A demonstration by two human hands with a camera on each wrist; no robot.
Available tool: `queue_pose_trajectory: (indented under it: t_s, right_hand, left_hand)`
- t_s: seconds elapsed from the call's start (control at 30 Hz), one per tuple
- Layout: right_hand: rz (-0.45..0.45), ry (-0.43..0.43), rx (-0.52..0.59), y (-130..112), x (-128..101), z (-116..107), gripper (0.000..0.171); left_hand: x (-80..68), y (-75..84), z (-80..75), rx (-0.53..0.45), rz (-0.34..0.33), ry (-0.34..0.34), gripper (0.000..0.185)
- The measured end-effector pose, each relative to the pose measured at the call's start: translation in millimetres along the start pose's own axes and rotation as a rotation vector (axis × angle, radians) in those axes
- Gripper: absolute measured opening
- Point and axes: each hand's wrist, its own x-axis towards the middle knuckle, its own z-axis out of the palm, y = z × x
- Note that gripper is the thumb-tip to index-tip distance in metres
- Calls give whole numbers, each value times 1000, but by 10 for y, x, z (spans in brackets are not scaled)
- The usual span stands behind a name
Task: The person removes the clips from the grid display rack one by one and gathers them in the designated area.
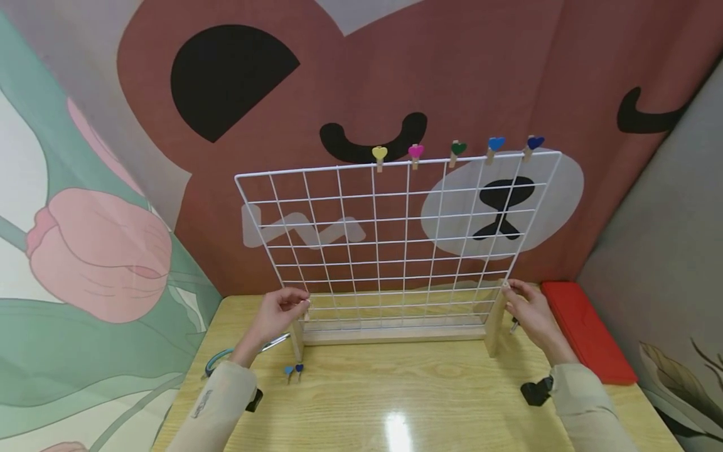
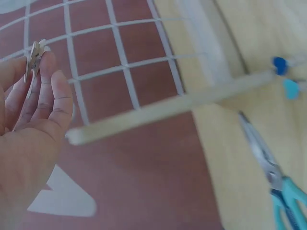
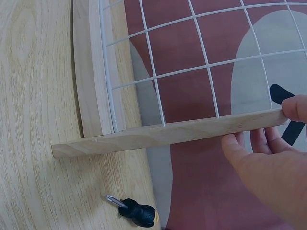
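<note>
A white wire grid panel (image 1: 356,167) stands upright in a wooden frame on the table. At the grid's lower left, my left hand (image 1: 279,311) pinches a small wooden clothespin (image 2: 33,62) between thumb and fingertips, close to the upper end of the left wooden post (image 2: 158,110). My right hand (image 1: 531,311) grips the upper end of the right wooden post (image 3: 163,135), thumb on its tip and fingers along its outer side. Along the grid's top wire sit several clothespins with coloured hearts, from a yellow one (image 1: 380,154) to a dark blue one (image 1: 533,145).
Two blue heart clothespins (image 1: 294,371) lie on the table (image 1: 361,389) by the left post. Scissors with teal handles (image 2: 272,177) rest further left. Outside the right post lies a stubby screwdriver (image 3: 136,212). A red case (image 1: 587,333) sits at the right edge.
</note>
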Motion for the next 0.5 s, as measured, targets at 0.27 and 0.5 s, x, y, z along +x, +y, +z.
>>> queue_pose_trajectory:
  t_s: [0.27, 0.5]
  right_hand:
    - [-28, 1, -6, 14, -9, -9, 54]
    - [-32, 3, -17, 1, -18, -8, 54]
  left_hand:
    - [-175, -573, -69, 40, -40, 43, 11]
    - [-377, -907, -118, 46, -189, 49, 15]
